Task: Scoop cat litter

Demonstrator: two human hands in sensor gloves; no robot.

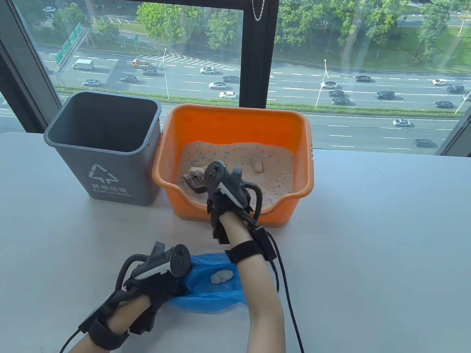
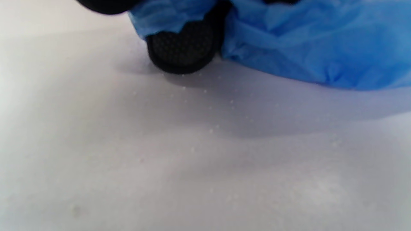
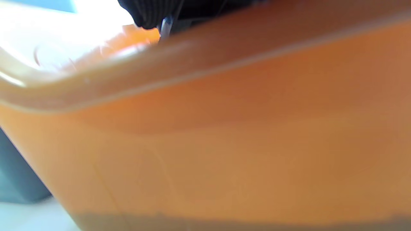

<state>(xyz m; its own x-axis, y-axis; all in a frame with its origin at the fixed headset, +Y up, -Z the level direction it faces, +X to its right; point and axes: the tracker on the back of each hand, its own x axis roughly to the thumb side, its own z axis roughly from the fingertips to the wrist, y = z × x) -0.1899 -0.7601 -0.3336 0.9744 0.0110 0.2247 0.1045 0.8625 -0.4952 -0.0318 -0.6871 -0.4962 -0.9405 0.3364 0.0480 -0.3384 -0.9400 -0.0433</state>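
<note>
Right hand reaches over the near wall of the orange litter box; its grip holds a scoop under a clump, just ahead and left. Left hand pinches the blue bag on the surface, nearer the person. The gray bin reads "其他垃圾".
</note>
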